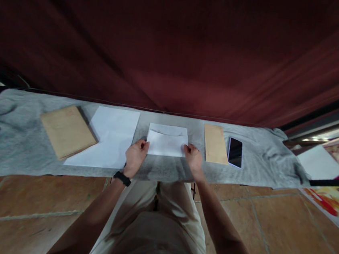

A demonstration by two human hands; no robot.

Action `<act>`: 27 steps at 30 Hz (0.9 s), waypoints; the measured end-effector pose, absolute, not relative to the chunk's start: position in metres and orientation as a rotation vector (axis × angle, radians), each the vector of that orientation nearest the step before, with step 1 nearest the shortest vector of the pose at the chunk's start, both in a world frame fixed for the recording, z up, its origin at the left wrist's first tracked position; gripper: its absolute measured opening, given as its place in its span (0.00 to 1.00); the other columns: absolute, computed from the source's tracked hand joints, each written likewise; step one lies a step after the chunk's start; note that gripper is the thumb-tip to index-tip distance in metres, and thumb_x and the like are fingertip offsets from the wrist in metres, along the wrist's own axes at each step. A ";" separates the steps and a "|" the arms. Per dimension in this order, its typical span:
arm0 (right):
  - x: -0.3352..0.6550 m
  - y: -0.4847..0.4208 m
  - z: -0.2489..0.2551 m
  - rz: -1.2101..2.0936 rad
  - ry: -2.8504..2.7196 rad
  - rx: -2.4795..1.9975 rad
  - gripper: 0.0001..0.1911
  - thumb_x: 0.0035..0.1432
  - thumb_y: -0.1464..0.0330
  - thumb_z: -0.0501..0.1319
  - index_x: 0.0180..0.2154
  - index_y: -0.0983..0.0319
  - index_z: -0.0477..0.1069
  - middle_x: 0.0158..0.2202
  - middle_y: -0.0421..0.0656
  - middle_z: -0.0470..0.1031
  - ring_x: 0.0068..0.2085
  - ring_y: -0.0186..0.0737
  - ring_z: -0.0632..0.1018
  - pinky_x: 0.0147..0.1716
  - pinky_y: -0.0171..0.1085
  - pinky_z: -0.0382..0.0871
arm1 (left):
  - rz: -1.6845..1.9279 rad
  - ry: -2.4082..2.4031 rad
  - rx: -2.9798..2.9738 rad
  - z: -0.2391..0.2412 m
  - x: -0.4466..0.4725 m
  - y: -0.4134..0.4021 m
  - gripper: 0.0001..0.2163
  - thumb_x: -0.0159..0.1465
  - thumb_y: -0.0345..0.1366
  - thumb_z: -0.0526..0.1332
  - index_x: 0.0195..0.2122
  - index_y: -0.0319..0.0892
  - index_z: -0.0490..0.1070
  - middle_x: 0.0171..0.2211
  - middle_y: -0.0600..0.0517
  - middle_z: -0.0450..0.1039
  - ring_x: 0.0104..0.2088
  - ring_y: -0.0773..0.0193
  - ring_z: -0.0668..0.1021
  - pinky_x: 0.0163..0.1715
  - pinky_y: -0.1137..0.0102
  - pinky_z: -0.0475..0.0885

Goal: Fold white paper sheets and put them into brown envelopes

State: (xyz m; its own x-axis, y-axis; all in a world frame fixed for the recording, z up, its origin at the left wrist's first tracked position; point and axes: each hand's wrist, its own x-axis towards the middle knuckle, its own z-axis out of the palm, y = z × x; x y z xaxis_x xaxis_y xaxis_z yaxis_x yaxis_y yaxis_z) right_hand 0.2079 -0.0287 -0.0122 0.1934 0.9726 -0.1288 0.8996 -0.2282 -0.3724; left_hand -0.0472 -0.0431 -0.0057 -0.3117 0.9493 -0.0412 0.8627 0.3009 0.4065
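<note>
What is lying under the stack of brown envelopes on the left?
The brown envelopes overlap part of the white paper, with grey cloth beside them; whatever else lies underneath is hidden.

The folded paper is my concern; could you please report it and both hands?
Left hand, right hand: pinching opposite sides. Folded paper: far strip uncovered. Phone: right, clear of paper.

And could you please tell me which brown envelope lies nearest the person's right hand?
The single brown envelope between the right hand and the phone; the brown stack lies far left, partly over white paper.
</note>
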 end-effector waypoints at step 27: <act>0.195 0.005 -0.005 0.325 -1.853 -2.388 0.22 0.75 0.57 0.52 0.48 0.63 0.78 0.44 0.53 0.84 0.45 0.46 0.84 0.43 0.35 0.73 | 0.295 2.375 1.629 0.005 -0.035 -0.010 0.16 0.73 0.46 0.53 0.46 0.46 0.78 0.41 0.43 0.83 0.42 0.51 0.83 0.38 0.65 0.70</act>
State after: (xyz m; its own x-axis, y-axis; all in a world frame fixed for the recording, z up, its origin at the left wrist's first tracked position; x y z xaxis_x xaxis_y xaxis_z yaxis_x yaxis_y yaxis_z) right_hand 0.1946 0.0047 -0.0048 0.2361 0.9660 -0.1056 0.9443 -0.2537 -0.2097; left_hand -0.0354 -0.0102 0.0048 -0.3462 0.9341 -0.0870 0.8845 0.3559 0.3016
